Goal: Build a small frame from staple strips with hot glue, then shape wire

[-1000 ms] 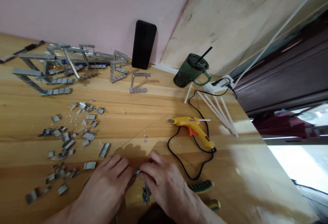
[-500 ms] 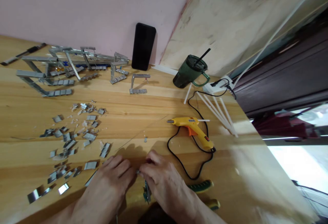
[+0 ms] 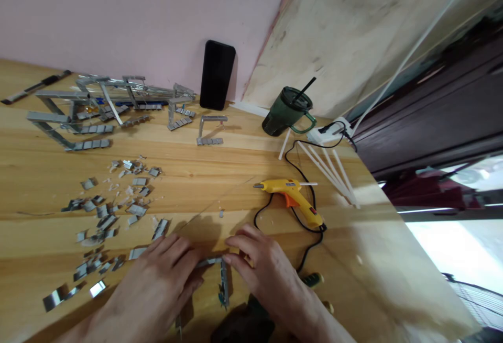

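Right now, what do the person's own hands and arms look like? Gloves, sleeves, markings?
Left hand and right hand: both bare, no gloves. No rings visible, though some fingers are partly hidden. Left forearm and right forearm: no sleeve, watch or cable in view; further up is out of frame.

The frame (image 3: 225, 281) is grey, the mug (image 3: 283, 114) green.
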`<action>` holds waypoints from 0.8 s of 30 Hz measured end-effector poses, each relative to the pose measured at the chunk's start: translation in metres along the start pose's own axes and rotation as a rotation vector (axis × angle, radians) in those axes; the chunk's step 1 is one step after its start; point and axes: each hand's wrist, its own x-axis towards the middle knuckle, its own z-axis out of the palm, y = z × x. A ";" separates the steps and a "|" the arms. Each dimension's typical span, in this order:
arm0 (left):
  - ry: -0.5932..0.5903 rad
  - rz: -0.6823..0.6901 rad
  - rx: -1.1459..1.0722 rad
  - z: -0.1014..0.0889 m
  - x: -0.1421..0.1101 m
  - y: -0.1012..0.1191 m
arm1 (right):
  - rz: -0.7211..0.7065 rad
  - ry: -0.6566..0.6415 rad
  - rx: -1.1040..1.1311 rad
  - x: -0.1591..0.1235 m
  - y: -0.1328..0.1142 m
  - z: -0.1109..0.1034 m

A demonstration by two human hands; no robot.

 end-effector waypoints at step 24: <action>0.052 0.012 0.042 0.018 0.001 0.001 | 0.073 -0.018 -0.259 -0.035 0.008 -0.017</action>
